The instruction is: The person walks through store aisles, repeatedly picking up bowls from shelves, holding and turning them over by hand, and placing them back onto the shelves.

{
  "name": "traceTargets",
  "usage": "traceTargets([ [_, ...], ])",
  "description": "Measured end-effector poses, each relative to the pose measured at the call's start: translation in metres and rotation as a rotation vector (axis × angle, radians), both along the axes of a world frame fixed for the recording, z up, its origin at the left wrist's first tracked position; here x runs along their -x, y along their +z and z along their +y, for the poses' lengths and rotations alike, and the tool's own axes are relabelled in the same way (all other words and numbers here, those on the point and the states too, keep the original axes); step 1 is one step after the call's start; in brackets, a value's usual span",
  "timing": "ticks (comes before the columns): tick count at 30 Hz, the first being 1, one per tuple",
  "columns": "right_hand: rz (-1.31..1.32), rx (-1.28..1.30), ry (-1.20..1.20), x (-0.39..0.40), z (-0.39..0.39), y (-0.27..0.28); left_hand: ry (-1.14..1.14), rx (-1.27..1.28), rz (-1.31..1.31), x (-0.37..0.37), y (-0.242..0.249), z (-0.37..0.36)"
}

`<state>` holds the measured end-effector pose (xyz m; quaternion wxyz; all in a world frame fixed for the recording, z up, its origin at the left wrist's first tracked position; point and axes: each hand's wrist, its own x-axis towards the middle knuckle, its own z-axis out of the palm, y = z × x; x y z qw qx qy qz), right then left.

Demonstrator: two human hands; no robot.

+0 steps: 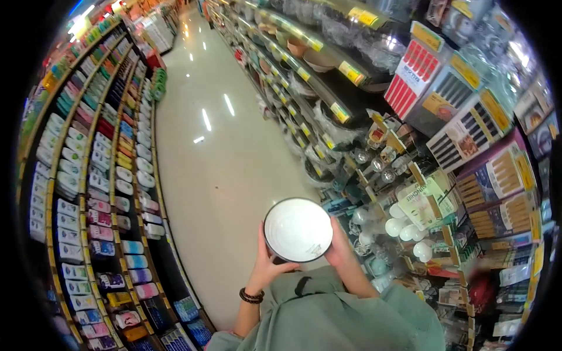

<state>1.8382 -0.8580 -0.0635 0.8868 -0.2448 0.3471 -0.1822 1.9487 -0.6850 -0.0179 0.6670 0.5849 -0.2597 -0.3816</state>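
A white bowl (297, 228) with a dark rim is held up in front of my body, its round inside facing me. A small dark mark shows low on its right side. My left hand (270, 264) grips the bowl's lower left edge, with the thumb lying along the bottom and a beaded bracelet (252, 296) on the wrist. On the right side of the bowl, my right hand (338, 245) holds its edge; most of those fingers are hidden behind it.
Shelves (93, 169) of packaged goods line the left of the aisle floor (199, 152). To the right, shelves (304, 70) carry bowls and dishes, with chopstick packs (413, 76) and white ladles or spoons (404, 228) hanging close by.
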Motion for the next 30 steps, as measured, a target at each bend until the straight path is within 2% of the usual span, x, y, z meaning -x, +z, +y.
traceTargets([
  [4, -0.012, 0.044, -0.027, -0.067, -0.055, 0.024, -0.016, 0.088, -0.104, -0.075, -0.025, -0.056],
  [8, -0.04, 0.155, -0.003, -0.139, -0.117, 0.027, 0.012, 0.151, 0.121, -0.158, -0.013, -0.117],
  [11, 0.02, 0.274, 0.007, -0.199, -0.165, 0.049, -0.002, 0.227, 0.036, -0.222, -0.014, -0.168],
  [16, -0.046, 0.478, -0.171, -0.265, -0.235, 0.06, -0.154, 0.326, -0.059, -0.317, -0.002, -0.267],
  [18, -0.102, 0.453, -0.285, -0.283, -0.256, 0.066, -0.23, 0.318, 0.01, -0.349, 0.005, -0.309],
  [22, -0.159, 0.51, -0.335, -0.312, -0.306, 0.059, -0.358, 0.336, 0.0, -0.398, 0.019, -0.384],
  [23, -0.177, 0.603, -0.339, -0.321, -0.32, 0.058, -0.331, 0.329, 0.135, -0.403, 0.026, -0.398],
  [26, -0.241, 0.632, -0.415, -0.341, -0.353, 0.05, -0.328, 0.361, 0.217, -0.425, 0.027, -0.439],
  [30, -0.214, 0.631, -0.466, -0.355, -0.392, 0.026, -0.426, 0.411, 0.088, -0.454, 0.011, -0.486],
])
